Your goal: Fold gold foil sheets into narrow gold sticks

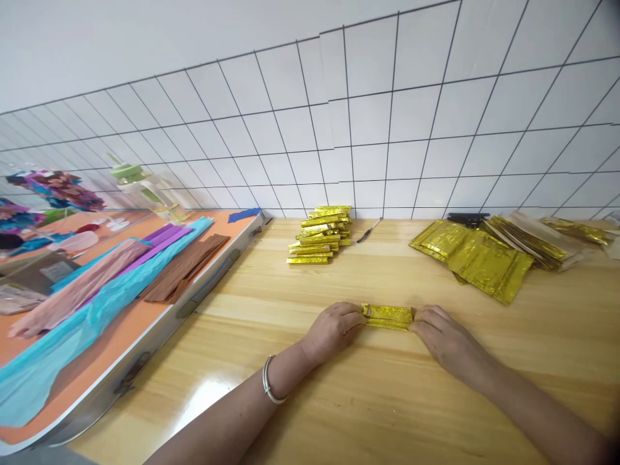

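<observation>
A partly folded sheet of gold foil paper (389, 316) lies on the wooden table, with crease lines running along its length. Its left end is gripped by my left hand (336, 328), fingers closed; a metal bangle circles that wrist. At the right end, my right hand (438, 332) pinches the sheet's corner. Beyond my hands is a stack of narrow folded gold strips (320, 237). To the right lie flat gold foil sheets (484, 258), overlapping one another.
A pen (369, 231) lies near the tiled wall. At the back right are more paper sheets (533, 239) and a black object (467, 219). On the left, an orange-topped table (121, 342) bears coloured crepe paper (130, 278) and a green-lidded bottle (150, 190).
</observation>
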`<state>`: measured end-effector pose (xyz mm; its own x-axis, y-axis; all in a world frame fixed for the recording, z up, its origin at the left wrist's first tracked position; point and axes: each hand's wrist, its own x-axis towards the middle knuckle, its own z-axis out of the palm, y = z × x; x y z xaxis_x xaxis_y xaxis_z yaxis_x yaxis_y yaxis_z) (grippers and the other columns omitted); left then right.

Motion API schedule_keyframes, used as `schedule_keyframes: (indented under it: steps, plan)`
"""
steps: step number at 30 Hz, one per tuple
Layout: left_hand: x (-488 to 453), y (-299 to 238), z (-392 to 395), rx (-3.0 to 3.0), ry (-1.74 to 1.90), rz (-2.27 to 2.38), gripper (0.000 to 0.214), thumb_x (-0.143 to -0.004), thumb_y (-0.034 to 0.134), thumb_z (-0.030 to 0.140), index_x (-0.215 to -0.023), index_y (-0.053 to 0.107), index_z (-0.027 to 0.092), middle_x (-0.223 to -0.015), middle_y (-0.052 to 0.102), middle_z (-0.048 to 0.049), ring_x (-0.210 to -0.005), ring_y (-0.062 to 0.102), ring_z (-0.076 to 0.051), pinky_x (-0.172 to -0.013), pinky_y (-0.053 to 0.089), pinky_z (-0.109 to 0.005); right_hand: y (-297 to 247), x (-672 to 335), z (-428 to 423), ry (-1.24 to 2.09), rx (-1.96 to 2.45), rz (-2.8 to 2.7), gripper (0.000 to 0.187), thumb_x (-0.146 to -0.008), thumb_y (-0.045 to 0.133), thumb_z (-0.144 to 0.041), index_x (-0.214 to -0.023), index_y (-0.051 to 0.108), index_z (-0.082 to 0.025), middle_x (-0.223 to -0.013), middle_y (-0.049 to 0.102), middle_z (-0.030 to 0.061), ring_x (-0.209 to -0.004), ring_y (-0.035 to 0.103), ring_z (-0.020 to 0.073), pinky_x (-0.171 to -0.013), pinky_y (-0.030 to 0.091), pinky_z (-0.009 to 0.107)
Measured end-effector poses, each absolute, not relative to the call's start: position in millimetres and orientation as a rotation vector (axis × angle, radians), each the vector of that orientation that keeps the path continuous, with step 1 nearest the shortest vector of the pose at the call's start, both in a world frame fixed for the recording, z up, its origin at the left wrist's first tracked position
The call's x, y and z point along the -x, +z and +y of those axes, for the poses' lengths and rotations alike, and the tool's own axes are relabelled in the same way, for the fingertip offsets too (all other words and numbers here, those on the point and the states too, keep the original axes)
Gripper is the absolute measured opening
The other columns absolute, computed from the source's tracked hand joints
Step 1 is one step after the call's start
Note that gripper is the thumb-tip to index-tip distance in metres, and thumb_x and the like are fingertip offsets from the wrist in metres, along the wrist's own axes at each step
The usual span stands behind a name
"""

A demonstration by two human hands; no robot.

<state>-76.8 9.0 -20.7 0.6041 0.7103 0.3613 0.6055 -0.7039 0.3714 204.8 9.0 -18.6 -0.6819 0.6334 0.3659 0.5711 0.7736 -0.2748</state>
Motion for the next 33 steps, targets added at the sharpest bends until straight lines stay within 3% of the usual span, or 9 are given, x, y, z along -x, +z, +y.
schedule_keyframes:
  steps: [4,11,16,25,33]
  plan:
    - [79.4,-19.2,8.7,-2.693,0.618,1.067,0.024,-0.087,0.043,0.014,-0.106,0.056,0.019,-0.108,0.061,-0.0064,-0.099,0.056,-0.017,-0.087,0.044,-0.031,-17.9,-204.4,8.9,0.240,0.990,-2.514,0.023,-0.086,0.040,-0.011,-0.096,0.060,-0.019,-0.097,0.058,0.0077,-0.089,0.055,0.0180,-0.077,0.049,0.031]
    - [78.1,-12.8,9.4,-2.755,0.541,1.061,0.021,-0.088,0.042,0.015,-0.105,0.056,0.020,-0.111,0.061,-0.0045,-0.101,0.055,-0.016,-0.087,0.038,-0.032,-29.8,-211.1,16.1,0.139,0.896,-2.437,0.019,-0.085,0.047,-0.014,-0.095,0.061,-0.023,-0.098,0.066,0.0044,-0.094,0.058,0.0172,-0.098,0.039,0.042]
    - [75.4,-12.2,6.2,-2.760,0.559,1.136,0.020,-0.090,0.041,0.014,-0.103,0.055,0.020,-0.108,0.063,-0.0037,-0.105,0.053,-0.016,-0.085,0.035,-0.032,-27.7,-210.3,17.7,0.217,0.939,-2.379,0.016,-0.085,0.050,-0.017,-0.096,0.059,-0.022,-0.093,0.067,0.0033,-0.088,0.060,0.0159,-0.096,0.041,0.041]
    - [71.6,-10.4,1.5,-2.960,0.426,1.101,0.021,-0.091,0.036,0.014,-0.102,0.054,0.016,-0.120,0.057,-0.0074,-0.114,0.047,-0.018,-0.086,0.035,-0.033,-24.9,-208.9,14.3,0.238,0.971,-2.369,0.017,-0.086,0.048,-0.018,-0.096,0.061,-0.023,-0.096,0.066,0.0041,-0.095,0.058,0.0179,-0.090,0.045,0.036]
    - [63.8,-12.5,-4.9,-2.776,0.405,1.304,0.029,-0.086,0.044,0.011,-0.115,0.047,0.014,-0.112,0.060,-0.0094,-0.110,0.049,-0.020,-0.085,0.038,-0.033,-24.4,-207.9,16.3,0.523,1.095,-2.237,0.016,-0.086,0.047,-0.024,-0.094,0.061,-0.023,-0.091,0.065,0.0032,-0.086,0.060,0.0166,-0.077,0.048,0.029]
